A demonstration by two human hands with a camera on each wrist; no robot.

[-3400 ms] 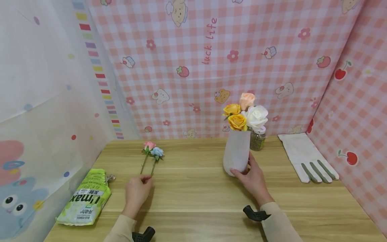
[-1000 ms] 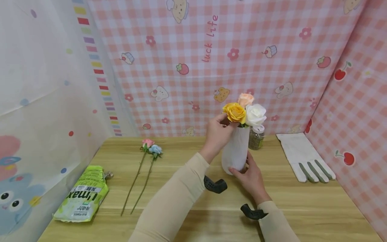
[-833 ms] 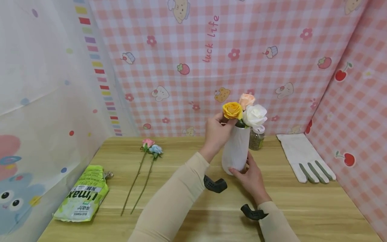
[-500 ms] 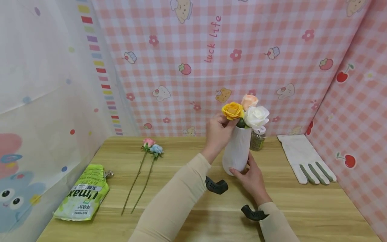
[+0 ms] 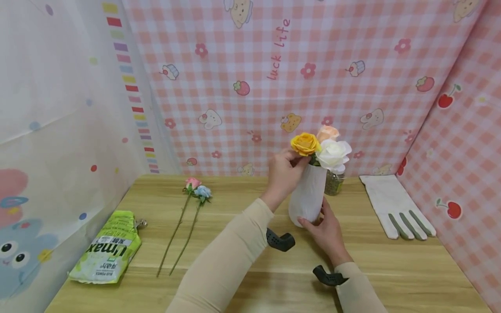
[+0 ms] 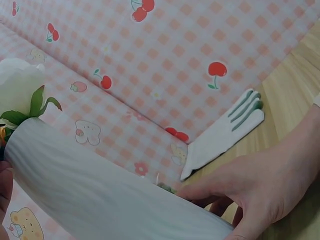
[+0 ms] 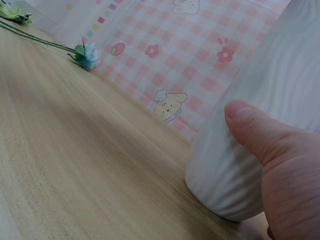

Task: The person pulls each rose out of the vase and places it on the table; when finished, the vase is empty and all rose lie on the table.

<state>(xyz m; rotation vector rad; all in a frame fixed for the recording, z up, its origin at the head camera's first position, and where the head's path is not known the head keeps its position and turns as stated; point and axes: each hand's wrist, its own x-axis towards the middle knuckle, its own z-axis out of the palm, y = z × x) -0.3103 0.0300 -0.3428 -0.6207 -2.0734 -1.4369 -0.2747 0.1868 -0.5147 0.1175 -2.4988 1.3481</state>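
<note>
My right hand (image 5: 328, 230) grips the white ribbed vase (image 5: 307, 195) low on its side, its thumb (image 7: 250, 125) lying across the front. Out of the vase's mouth rise a yellow rose (image 5: 305, 144), a white rose (image 5: 333, 155) and a peach rose (image 5: 328, 133). Just under the yellow bloom, at the rim, my left hand (image 5: 283, 171) pinches the flower; the stem itself is hidden by the fingers. Only one yellow bloom shows. On the table's left side lie a pink rose (image 5: 192, 183) and a blue rose (image 5: 203, 191), long stems pointing towards me.
A green and white bag (image 5: 107, 248) lies at the left table edge, a small metallic item (image 5: 141, 223) beside it. Behind the vase stands a small jar (image 5: 334, 182). To the right is a white glove (image 5: 397, 206). Patterned cloth (image 5: 250, 56) walls off the back and sides.
My left hand has left the pink and blue stems and gone right, up to the yellow rose. Two yellow blooms showed before. The white and peach roses shift slightly right; my right hand stays.
</note>
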